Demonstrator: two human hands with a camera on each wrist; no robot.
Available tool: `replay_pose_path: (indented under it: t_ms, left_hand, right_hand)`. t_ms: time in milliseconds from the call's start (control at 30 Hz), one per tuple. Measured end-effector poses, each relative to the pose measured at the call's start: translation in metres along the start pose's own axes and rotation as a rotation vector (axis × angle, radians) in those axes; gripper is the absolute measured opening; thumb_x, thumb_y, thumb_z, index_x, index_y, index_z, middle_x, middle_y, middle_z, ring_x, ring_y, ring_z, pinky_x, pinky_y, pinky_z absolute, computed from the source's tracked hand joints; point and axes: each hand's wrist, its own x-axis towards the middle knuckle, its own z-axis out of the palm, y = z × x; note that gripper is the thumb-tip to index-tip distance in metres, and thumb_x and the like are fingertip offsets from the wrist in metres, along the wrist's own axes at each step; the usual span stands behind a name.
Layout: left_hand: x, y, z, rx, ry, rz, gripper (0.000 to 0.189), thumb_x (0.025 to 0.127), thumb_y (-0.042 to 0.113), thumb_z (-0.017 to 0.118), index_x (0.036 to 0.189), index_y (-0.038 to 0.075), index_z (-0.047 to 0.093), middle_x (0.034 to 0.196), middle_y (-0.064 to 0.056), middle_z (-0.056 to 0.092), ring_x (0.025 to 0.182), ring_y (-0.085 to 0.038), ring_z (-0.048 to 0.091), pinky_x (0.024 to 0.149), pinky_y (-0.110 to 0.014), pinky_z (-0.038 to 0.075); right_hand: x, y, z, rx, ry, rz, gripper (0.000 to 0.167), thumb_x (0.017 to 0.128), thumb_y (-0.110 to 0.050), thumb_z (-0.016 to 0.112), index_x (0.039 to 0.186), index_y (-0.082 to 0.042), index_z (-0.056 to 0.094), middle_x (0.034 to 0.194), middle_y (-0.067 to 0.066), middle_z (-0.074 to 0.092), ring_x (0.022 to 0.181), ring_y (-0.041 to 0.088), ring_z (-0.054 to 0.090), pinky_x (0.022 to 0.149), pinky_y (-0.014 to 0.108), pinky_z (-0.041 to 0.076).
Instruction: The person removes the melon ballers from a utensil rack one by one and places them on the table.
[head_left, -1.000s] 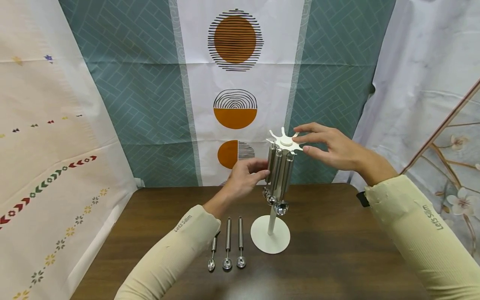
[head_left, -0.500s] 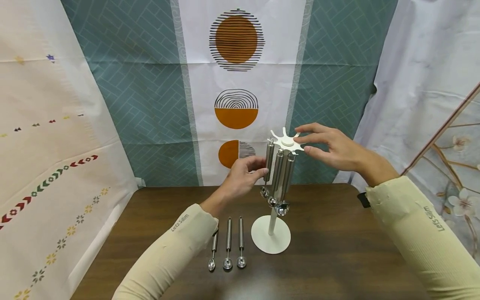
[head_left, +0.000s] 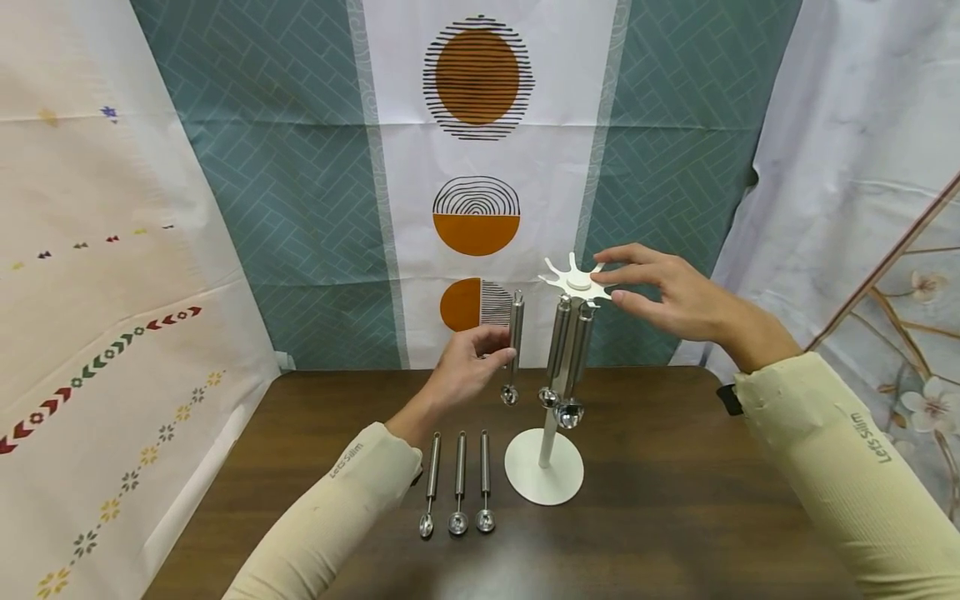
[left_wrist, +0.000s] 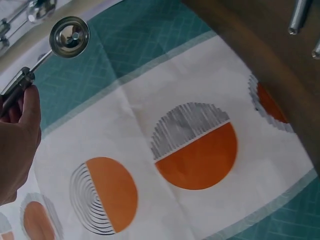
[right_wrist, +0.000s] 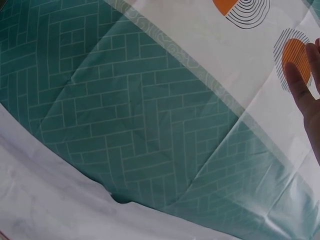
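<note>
My left hand (head_left: 467, 365) pinches a steel melon baller (head_left: 517, 321) by its handle between thumb and fingers, its scoop hanging downward just left of the white stand (head_left: 577, 285). In the left wrist view, the round scoop (left_wrist: 70, 37) shows a small hole in its middle. Several other steel utensils (head_left: 558, 343) hang from the stand's hooked arms, with small scoops at their lower ends. My right hand (head_left: 660, 292) has its fingers stretched out, fingertips right at the stand's star-shaped top. Straight fingers (right_wrist: 298, 85) of that hand show in the right wrist view.
Three steel scoops (head_left: 461, 475) lie side by side on the brown wooden table (head_left: 660, 500), left of the stand's round white base (head_left: 543, 487). A patterned curtain (head_left: 300, 208) hangs behind, with pale cloths on both sides.
The melon baller has come off the stand's hook and moved left with my left hand, so a gap shows between them. My right hand stays at the stand's top.
</note>
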Motion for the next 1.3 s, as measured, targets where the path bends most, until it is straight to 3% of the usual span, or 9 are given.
replay_pose_path:
  t_ms: [300, 567, 867, 1300]
  left_hand:
    - [-0.018, -0.028, -0.007, 0.02, 0.005, -0.007, 0.022, 0.093, 0.0, 0.067, 0.114, -0.006, 0.068, 0.105, -0.016, 0.071, 0.095, -0.025, 0.066, 0.09, -0.039, 0.053]
    - [-0.039, -0.05, -0.012, 0.092, 0.063, -0.072, 0.019, 0.091, 0.0, 0.07, 0.109, -0.006, 0.069, 0.101, -0.014, 0.071, 0.09, -0.026, 0.068, 0.084, -0.041, 0.056]
    - [-0.062, -0.075, -0.018, 0.054, 0.118, -0.199, 0.02, 0.09, -0.001, 0.07, 0.11, -0.007, 0.069, 0.096, -0.012, 0.07, 0.087, -0.026, 0.068, 0.073, -0.027, 0.054]
    - [-0.082, -0.098, -0.03, 0.059, 0.155, -0.274, 0.022, 0.09, -0.002, 0.071, 0.11, -0.008, 0.068, 0.095, -0.011, 0.069, 0.088, -0.024, 0.069, 0.073, -0.029, 0.056]
  right_hand:
    - [-0.001, 0.0, -0.001, -0.007, 0.012, 0.004, 0.03, 0.096, -0.01, 0.061, 0.124, -0.003, 0.069, 0.135, 0.014, 0.054, 0.125, 0.037, 0.05, 0.094, 0.056, 0.042]
    - [0.0, -0.001, -0.001, -0.014, 0.027, 0.005, 0.028, 0.095, -0.012, 0.065, 0.121, -0.005, 0.071, 0.13, 0.011, 0.056, 0.122, 0.033, 0.051, 0.091, 0.052, 0.042]
    - [0.0, -0.001, 0.0, -0.019, 0.027, 0.015, 0.027, 0.094, -0.015, 0.067, 0.12, -0.006, 0.072, 0.128, 0.012, 0.057, 0.119, 0.032, 0.052, 0.09, 0.051, 0.043]
    - [-0.002, -0.002, 0.001, -0.038, 0.048, 0.024, 0.026, 0.092, -0.016, 0.072, 0.117, -0.009, 0.074, 0.122, 0.007, 0.057, 0.115, 0.027, 0.054, 0.088, 0.044, 0.042]
